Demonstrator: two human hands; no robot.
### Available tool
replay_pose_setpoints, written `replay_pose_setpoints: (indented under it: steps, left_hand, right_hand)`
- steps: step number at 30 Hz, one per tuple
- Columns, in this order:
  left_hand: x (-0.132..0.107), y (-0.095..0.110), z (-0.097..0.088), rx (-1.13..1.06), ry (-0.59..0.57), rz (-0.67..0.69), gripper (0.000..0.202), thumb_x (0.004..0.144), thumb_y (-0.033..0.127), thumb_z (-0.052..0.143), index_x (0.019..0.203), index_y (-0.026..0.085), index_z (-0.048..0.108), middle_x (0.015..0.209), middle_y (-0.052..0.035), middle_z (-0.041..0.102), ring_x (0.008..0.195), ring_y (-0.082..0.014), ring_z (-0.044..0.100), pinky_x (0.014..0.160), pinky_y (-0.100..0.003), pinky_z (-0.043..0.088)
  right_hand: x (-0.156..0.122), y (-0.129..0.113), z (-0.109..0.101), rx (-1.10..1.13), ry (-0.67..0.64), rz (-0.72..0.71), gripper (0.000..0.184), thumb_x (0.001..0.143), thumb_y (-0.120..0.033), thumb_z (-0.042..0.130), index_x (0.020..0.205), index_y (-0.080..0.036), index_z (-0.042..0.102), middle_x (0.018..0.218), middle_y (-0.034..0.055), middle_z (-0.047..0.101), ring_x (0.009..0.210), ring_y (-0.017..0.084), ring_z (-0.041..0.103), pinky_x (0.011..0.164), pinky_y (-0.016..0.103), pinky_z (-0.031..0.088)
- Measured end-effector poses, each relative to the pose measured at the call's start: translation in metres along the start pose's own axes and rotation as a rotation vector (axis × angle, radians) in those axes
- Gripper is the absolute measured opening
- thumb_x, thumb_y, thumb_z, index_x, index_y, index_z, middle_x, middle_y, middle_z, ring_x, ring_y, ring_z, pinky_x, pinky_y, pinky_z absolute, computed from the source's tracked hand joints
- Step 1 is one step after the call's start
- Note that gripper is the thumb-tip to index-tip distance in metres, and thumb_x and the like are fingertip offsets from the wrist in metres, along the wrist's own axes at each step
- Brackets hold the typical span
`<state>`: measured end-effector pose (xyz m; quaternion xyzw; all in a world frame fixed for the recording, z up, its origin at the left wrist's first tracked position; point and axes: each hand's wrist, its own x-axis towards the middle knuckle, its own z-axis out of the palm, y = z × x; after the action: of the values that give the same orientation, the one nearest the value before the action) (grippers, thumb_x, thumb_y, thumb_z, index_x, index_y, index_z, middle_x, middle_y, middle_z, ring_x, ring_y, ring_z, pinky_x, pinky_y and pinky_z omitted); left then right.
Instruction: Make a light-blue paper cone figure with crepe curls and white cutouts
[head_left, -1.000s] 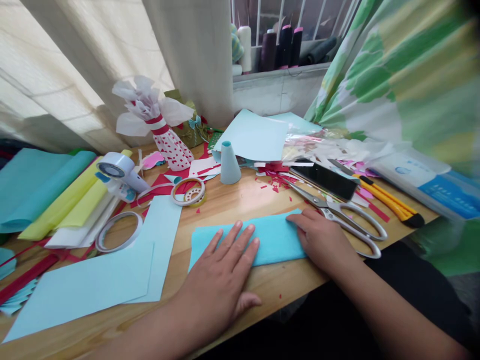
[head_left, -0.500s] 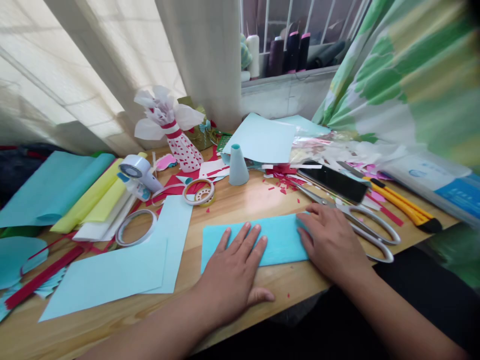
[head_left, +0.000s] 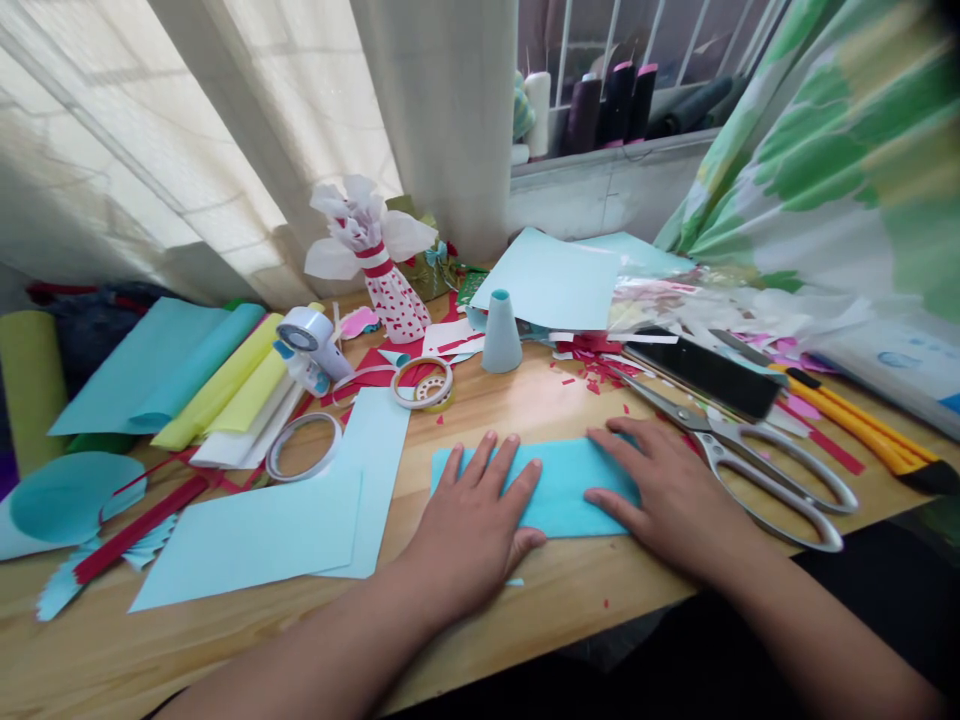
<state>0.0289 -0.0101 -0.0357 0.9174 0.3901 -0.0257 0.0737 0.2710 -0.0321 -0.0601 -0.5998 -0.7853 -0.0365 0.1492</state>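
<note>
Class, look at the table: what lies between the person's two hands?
In the head view, only blue paper shows between left hand and right hand.

Head cam is looking forward and down from the person's own eye level, facing across the table (head_left: 525,400) toward the curtain (head_left: 442,120) and window (head_left: 600,60) at the back. It is sitting close in. Both forearms are coming in from the bottom edge, the left hand (head_left: 469,525) and right hand (head_left: 667,495) are lying just below centre, and the table is spanning the full width.
</note>
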Motion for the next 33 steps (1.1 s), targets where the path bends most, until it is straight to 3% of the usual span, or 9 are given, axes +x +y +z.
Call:
replay_pose_setpoints:
  steps: [4,10,14,17,25,33]
  left_hand:
    - [0.002,0.002,0.0,-0.005,-0.036,-0.013,0.057,0.09,0.051,0.037,0.141,0.026,0.032,0.152,-0.011,0.02,0.138,-0.034,0.017,0.106,-0.06,0.022]
    - [0.005,0.002,0.001,0.001,-0.037,-0.019,0.056,0.09,0.052,0.035,0.14,0.026,0.033,0.152,-0.0111,0.021,0.139,-0.0345,0.016,0.105,-0.061,0.023]
    - [0.004,0.003,0.001,0.005,-0.036,-0.016,0.055,0.09,0.05,0.037,0.14,0.026,0.033,0.152,-0.0117,0.021,0.139,-0.0338,0.017,0.105,-0.06,0.022]
    - [0.002,0.004,0.0,-0.011,-0.012,0.005,0.055,0.091,0.05,0.034,0.141,0.026,0.031,0.152,-0.0114,0.021,0.139,-0.0315,0.017,0.107,-0.058,0.021]
    - [0.001,0.005,-0.001,-0.049,-0.008,0.041,0.049,0.094,0.044,0.032,0.139,0.022,0.034,0.15,-0.0122,0.026,0.138,-0.0304,0.021,0.108,-0.056,0.022]
    - [-0.001,0.007,0.003,-0.089,-0.016,0.029,0.054,0.092,0.049,0.032,0.14,0.022,0.032,0.152,-0.013,0.021,0.139,-0.0341,0.014,0.107,-0.06,0.02]
  right_hand:
    - [0.003,0.009,-0.005,0.114,0.1,0.05,0.043,0.082,-0.038,0.057,0.115,-0.011,0.059,0.11,0.0167,0.058,0.104,0.03,0.054,0.091,0.046,0.044]
    - [0.005,0.019,-0.019,0.212,0.191,0.13,0.027,0.085,-0.032,0.054,0.104,-0.017,0.064,0.092,0.009,0.066,0.088,0.024,0.06,0.081,0.039,0.048]
    - [0.004,0.019,-0.021,0.26,0.052,0.25,0.019,0.083,-0.036,0.055,0.088,-0.02,0.064,0.072,0.0026,0.064,0.065,0.018,0.059,0.06,0.03,0.047]
    - [0.004,0.02,-0.017,0.243,-0.013,0.287,0.022,0.083,-0.039,0.052,0.069,-0.021,0.057,0.069,0.0011,0.062,0.061,0.017,0.057,0.056,0.029,0.043]
    - [0.004,0.031,-0.005,0.258,-0.053,0.331,0.019,0.076,-0.041,0.053,0.07,-0.024,0.059,0.074,0.0006,0.067,0.066,0.021,0.062,0.061,0.033,0.045]
    - [0.006,0.032,-0.004,0.216,-0.052,0.325,0.026,0.076,-0.048,0.051,0.071,-0.024,0.06,0.071,0.0009,0.068,0.061,0.021,0.062,0.057,0.033,0.044]
